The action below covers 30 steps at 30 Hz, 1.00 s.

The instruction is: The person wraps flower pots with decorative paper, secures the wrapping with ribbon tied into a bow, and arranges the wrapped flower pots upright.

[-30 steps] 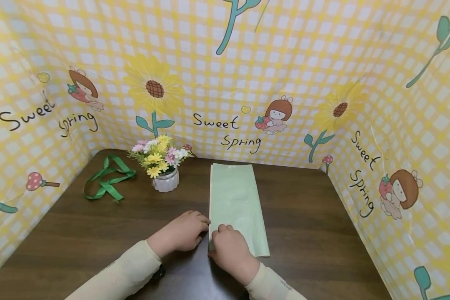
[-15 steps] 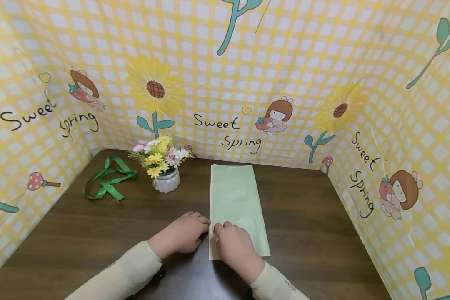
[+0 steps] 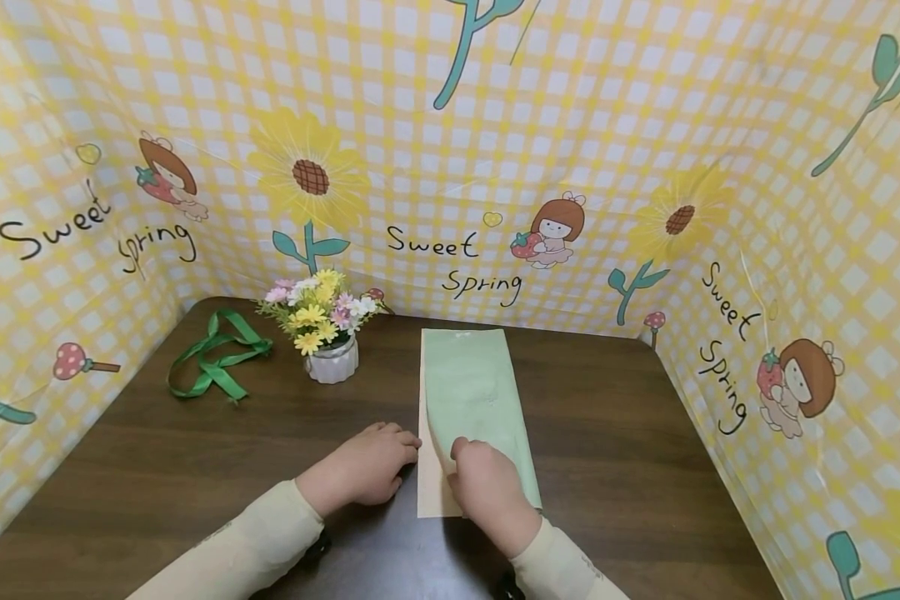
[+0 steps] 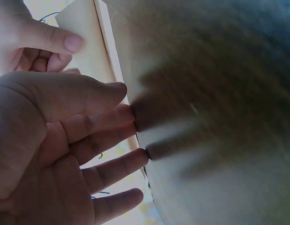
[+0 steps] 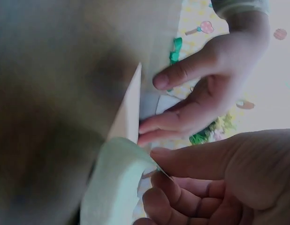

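A long green paper sheet (image 3: 468,375) lies on the table, its left edge lifted in a curve above a cream paper layer (image 3: 431,492). My right hand (image 3: 491,492) pinches that lifted edge between thumb and index finger near the front end. In the right wrist view the green paper bends over in a rounded curl beside the right hand (image 5: 215,183). My left hand (image 3: 367,467) rests on the table just left of the paper, fingertips at the cream layer's edge. The left wrist view has the left hand (image 4: 65,136) with fingers fairly straight against that edge.
A white pot of artificial flowers (image 3: 332,362) stands at the back, left of the paper. Farther left lies a loose green ribbon (image 3: 221,371). Yellow checked cloth (image 3: 600,125) surrounds the dark wooden table (image 3: 607,450) at the back and sides.
My right hand has moved rightward, drawing the green sheet's left edge up and over, so more of the cream layer shows. The left hand has stayed in place.
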{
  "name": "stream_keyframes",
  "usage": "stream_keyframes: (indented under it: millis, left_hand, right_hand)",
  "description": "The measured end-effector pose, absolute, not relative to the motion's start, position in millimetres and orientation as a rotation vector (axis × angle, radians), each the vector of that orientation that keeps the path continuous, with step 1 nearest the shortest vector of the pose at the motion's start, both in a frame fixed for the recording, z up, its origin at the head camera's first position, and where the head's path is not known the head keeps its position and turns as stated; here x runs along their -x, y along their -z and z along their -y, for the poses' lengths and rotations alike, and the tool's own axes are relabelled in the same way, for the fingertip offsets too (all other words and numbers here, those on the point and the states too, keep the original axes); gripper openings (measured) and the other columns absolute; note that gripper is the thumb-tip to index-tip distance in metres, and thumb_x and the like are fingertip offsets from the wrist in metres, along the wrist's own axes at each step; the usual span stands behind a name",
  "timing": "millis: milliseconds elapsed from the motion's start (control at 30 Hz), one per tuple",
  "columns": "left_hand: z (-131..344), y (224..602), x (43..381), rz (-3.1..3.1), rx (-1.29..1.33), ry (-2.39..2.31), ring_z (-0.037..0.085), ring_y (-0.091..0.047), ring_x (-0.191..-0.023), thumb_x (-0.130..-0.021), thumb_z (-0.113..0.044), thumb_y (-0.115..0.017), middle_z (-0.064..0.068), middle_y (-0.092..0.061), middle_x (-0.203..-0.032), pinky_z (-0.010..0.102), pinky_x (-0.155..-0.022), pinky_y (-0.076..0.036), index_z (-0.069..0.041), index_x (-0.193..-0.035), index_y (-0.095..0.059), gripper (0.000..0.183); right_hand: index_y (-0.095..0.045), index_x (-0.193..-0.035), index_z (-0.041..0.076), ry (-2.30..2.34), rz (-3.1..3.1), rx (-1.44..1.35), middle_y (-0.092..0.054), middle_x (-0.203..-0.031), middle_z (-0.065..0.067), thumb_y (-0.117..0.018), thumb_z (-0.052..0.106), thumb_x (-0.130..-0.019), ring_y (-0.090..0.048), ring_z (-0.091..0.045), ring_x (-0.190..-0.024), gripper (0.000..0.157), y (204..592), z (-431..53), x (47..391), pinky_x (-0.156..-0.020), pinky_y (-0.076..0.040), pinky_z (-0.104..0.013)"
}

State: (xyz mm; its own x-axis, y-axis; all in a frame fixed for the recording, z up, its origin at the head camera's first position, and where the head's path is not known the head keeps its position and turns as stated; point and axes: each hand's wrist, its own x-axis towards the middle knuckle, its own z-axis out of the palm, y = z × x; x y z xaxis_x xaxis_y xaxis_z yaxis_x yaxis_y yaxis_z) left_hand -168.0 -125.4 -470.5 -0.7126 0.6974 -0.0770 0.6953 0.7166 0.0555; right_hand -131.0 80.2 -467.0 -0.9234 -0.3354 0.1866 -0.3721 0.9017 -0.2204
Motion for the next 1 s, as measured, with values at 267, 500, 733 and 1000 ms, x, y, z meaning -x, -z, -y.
stream_keyframes:
  millis: [267,500,733,1000]
  left_hand:
    - [123,471,170,-2.863,-1.171,-0.024,0.027,-0.062,-0.113,-0.088,-0.013,-0.072,0.004,-0.069,-0.123,0.047,-0.098,-0.051,-0.01,-0.118,-0.073,0.03]
    - [122,475,173,-2.853,-1.221,-0.006,0.027,-0.061,-0.108,-0.089,-0.005,-0.066,0.003,-0.067,-0.12,0.046,-0.095,-0.051,-0.016,-0.124,-0.072,0.037]
    - [128,477,177,-2.825,-1.208,0.019,0.024,-0.059,-0.112,-0.093,-0.007,-0.064,0.001,-0.066,-0.123,0.046,-0.099,-0.049,-0.022,-0.126,-0.074,0.038]
    - [151,476,178,-2.886,-1.115,-0.022,0.024,-0.06,-0.106,-0.092,-0.007,-0.066,-0.001,-0.067,-0.113,0.046,-0.089,-0.051,-0.021,-0.114,-0.078,0.028]
  right_hand:
    - [-0.065,-0.075,0.017,-0.685,2.987,-0.566,-0.057,-0.065,0.01,-0.075,0.014,-0.09,-0.05,-0.004,-0.058,0.019,443,-105,143,-0.054,-0.044,-0.023]
    - [-0.067,-0.082,0.018,-0.839,2.925,-0.394,-0.06,-0.068,0.01,-0.074,0.017,-0.092,-0.052,-0.006,-0.06,0.013,407,-145,147,-0.057,-0.046,-0.025]
    - [-0.072,-0.089,0.014,-0.883,2.819,-0.156,-0.069,-0.079,0.003,-0.073,0.02,-0.094,-0.06,-0.011,-0.071,0.008,382,-208,143,-0.066,-0.05,-0.03]
    - [-0.071,-0.096,0.005,-0.861,2.858,0.126,-0.067,-0.077,-0.003,-0.069,0.028,-0.098,-0.057,-0.015,-0.065,0.023,396,-289,133,-0.06,-0.046,-0.031]
